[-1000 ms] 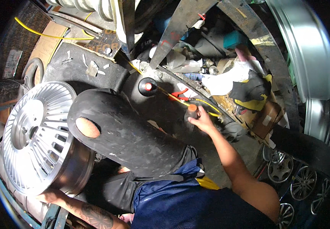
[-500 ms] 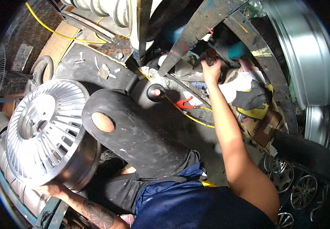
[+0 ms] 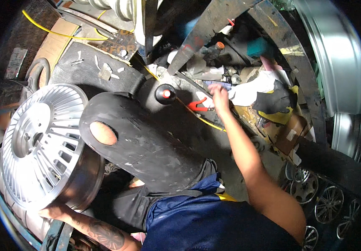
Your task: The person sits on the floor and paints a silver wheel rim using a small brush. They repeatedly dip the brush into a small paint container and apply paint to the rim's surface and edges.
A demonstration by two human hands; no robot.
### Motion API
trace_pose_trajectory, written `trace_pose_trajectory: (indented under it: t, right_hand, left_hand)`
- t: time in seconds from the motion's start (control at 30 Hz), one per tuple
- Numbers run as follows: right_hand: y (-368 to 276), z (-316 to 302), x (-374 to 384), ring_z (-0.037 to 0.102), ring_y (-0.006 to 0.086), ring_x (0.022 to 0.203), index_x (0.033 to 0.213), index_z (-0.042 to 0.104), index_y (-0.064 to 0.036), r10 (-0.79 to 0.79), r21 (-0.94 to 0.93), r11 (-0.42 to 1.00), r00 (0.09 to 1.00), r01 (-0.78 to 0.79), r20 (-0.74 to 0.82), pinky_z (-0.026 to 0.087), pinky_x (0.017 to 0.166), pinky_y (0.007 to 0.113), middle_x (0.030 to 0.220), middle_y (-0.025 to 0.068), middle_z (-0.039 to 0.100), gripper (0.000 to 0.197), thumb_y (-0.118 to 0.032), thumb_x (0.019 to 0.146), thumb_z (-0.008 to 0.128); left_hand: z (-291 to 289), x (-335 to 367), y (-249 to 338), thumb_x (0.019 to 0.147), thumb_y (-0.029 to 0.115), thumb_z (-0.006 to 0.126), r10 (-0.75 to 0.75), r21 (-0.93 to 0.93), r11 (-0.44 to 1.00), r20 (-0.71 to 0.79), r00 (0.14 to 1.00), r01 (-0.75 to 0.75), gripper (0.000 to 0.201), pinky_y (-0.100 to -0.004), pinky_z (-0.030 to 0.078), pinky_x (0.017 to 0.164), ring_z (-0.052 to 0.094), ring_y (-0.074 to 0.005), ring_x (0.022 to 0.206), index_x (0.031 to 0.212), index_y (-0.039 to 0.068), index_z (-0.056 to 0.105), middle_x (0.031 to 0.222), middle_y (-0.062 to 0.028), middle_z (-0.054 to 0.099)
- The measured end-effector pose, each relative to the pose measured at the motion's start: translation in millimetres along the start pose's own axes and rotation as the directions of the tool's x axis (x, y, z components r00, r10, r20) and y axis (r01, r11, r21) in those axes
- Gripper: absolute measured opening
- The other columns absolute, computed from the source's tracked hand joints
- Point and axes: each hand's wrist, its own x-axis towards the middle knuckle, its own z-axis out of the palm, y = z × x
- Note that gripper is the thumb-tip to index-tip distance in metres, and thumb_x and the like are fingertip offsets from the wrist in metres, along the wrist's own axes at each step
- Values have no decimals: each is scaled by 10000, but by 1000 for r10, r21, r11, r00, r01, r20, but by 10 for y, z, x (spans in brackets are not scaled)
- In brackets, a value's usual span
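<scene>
A silver multi-spoke alloy wheel (image 3: 42,146) leans tilted at the left, beside my bent knee. My left hand (image 3: 54,211) holds its lower edge, the fingertips hidden at the rim. My right hand (image 3: 220,95) is over the cluttered bench edge, smeared by motion. Its fingers look curled, but I cannot make out whether anything is in them. Just beyond it lie a white cloth (image 3: 251,90) and small items. Farther off stands a dark bottle with an orange cap (image 3: 219,45). Nearer me are a black bottle with a red tip (image 3: 165,94) and a red air blow gun (image 3: 198,105).
A blue-grey metal frame (image 3: 214,29) rises ahead. Black-and-yellow gloves (image 3: 274,102) and a cardboard box (image 3: 291,134) lie at the right. Large silver rims (image 3: 331,58) stand far right, smaller wheels (image 3: 329,205) below. A black padded board (image 3: 92,67) holds scraps; a yellow hose (image 3: 63,35) runs behind.
My right hand has left the dark bottle area and come back toward me, leaving the orange-capped bottle in plain view. The left hand stays at the wheel's lower edge. The view has shifted slightly.
</scene>
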Motion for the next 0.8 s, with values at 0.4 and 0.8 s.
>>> trace_pose_trajectory:
  t: [0.4,0.8]
  right_hand:
    - [1837,-958,-1642,607,169,571,994,627,-108,755,9,645,638,-764,150,488,545,302,814,60,632,160,-222,944,526]
    - [1591,-687,-1521,684,198,802,1121,653,-80,782,-8,623,623,-782,-30,493,687,330,1027,98,706,291,-283,942,546]
  left_hand:
    - [55,18,59,985,209,560,16,-25,1000,26,1000,-15,367,-492,523,814,632,-437,956,1181,-96,507,1083,-300,612]
    - [-52,18,14,988,213,566,-78,19,997,95,992,76,370,-483,524,825,632,-430,966,1193,-90,512,1091,-292,615]
